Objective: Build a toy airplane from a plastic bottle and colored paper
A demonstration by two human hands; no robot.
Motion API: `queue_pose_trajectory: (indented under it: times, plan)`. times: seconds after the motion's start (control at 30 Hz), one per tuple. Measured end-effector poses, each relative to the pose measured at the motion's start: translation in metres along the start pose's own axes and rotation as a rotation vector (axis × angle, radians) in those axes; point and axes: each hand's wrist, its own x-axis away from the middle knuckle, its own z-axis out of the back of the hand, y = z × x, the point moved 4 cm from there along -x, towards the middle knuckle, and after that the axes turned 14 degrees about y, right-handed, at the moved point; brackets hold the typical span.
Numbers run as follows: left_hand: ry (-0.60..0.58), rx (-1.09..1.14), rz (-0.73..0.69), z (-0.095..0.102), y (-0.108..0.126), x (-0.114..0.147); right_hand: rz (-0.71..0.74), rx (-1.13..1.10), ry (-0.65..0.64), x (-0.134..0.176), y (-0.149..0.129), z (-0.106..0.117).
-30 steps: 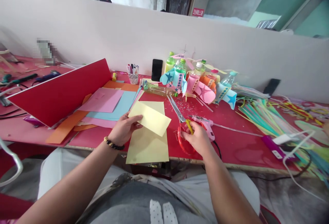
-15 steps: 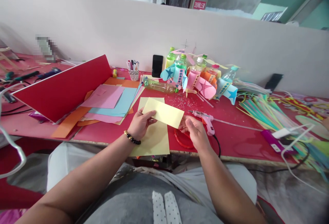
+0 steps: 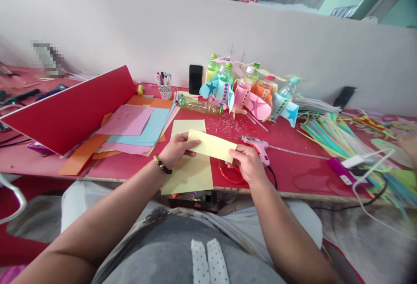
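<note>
A small rectangle of pale yellow paper is held up between my two hands. My left hand pinches its left end, thumb on top. At the right end, my right hand grips it between thumb and fingers. Beneath it a larger yellow sheet lies on the red table, reaching the front edge. Close to my right hand are a pink glue gun and a red ring-shaped object, partly hidden by that hand.
Coloured sheets and an upright red board are on the left. Behind stand a pen cup, a phone, a lying plastic bottle and bottle planes. Rightward lie a purple power strip, straw-like strips and another person's blurred hand.
My right thumb has come down onto the small yellow paper's right end. The paper is now more level. The view has shifted slightly, and the other person's hand shows more at the right edge.
</note>
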Motion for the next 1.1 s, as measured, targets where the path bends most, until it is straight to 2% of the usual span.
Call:
queue_pose_trajectory:
  times: [0.17,0.3,0.6,1.1]
  plan:
    - [0.007,0.122,0.011,0.0062,-0.0021,-0.0006,-0.102,-0.157,0.000,-0.0021,0.0017,0.0008]
    - [-0.025,0.173,0.055,0.0086,-0.0009,0.0028,-0.068,-0.211,-0.025,-0.0010,-0.0002,-0.0008]
    - [-0.027,0.274,0.180,0.0087,-0.0045,0.0052,-0.010,-0.193,-0.048,0.0026,-0.0014,-0.0065]
    - [-0.008,0.287,0.185,0.0093,-0.0063,0.0029,0.041,-0.149,-0.033,0.0032,0.0007,-0.0057]
